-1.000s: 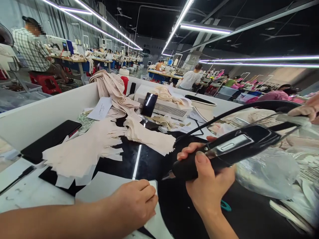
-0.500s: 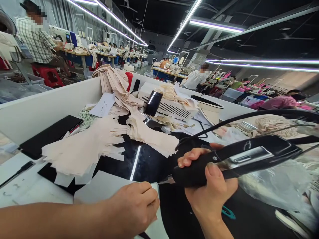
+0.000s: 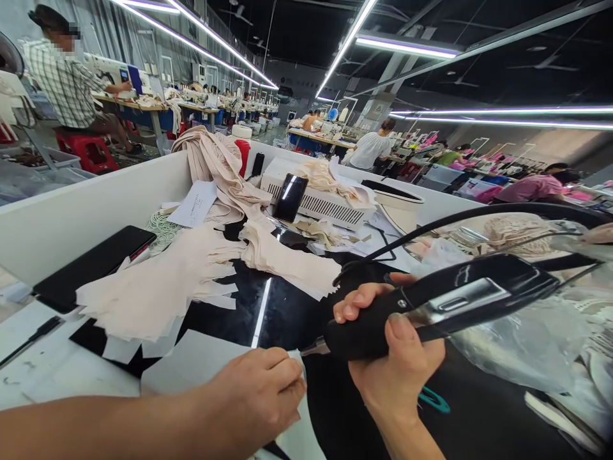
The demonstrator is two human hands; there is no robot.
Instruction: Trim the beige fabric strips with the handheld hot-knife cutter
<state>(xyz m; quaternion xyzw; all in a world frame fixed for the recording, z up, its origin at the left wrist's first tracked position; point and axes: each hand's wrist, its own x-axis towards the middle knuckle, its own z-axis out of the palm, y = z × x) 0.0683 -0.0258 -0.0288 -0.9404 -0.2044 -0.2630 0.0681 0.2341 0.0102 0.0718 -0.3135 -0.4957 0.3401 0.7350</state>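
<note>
My right hand (image 3: 397, 361) is closed round the black handle of a corded cutting tool (image 3: 440, 306). The tool's metal tip points left and touches the edge of a white fabric piece (image 3: 191, 367) lying on the black glass worktop (image 3: 282, 310). My left hand (image 3: 261, 393) rests on that white piece with its fingers curled, pressing it down just left of the tip. A stack of beige cut fabric pieces (image 3: 158, 287) lies behind my left hand.
A black phone (image 3: 90, 265) lies at the left by the white partition (image 3: 90, 211). A white box unit (image 3: 318, 201) with a phone leaning on it stands at the back. Clear plastic bags (image 3: 536, 338) are piled at the right. Other people sit at sewing tables beyond.
The tool's tip has come down and left until it meets the white piece by my left hand. My left hand has stayed put.
</note>
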